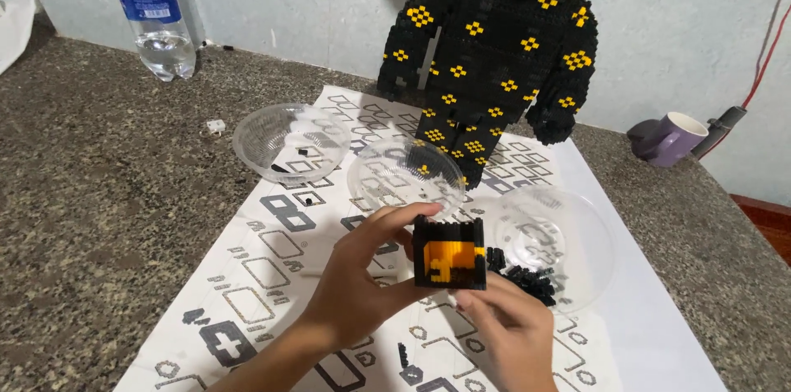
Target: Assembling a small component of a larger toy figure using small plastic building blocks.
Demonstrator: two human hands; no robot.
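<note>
My left hand point(358, 276) grips a small open box built of black and orange bricks point(448, 253) from its left side, thumb on its top edge. Below the box, my right hand point(507, 330) touches its underside with the fingertips. Both hands hold it just above a white instruction sheet point(272, 276). A tall bear-shaped figure of black bricks with yellow dots point(494, 54) stands at the back of the sheet.
Three clear plastic bowls lie on the sheet: one on the left point(290, 143) with a few black pieces, one in the middle point(405, 178), one on the right point(550, 245) with a heap of black bricks. A water bottle point(152, 9) and a purple mug point(669, 138) stand on the speckled counter.
</note>
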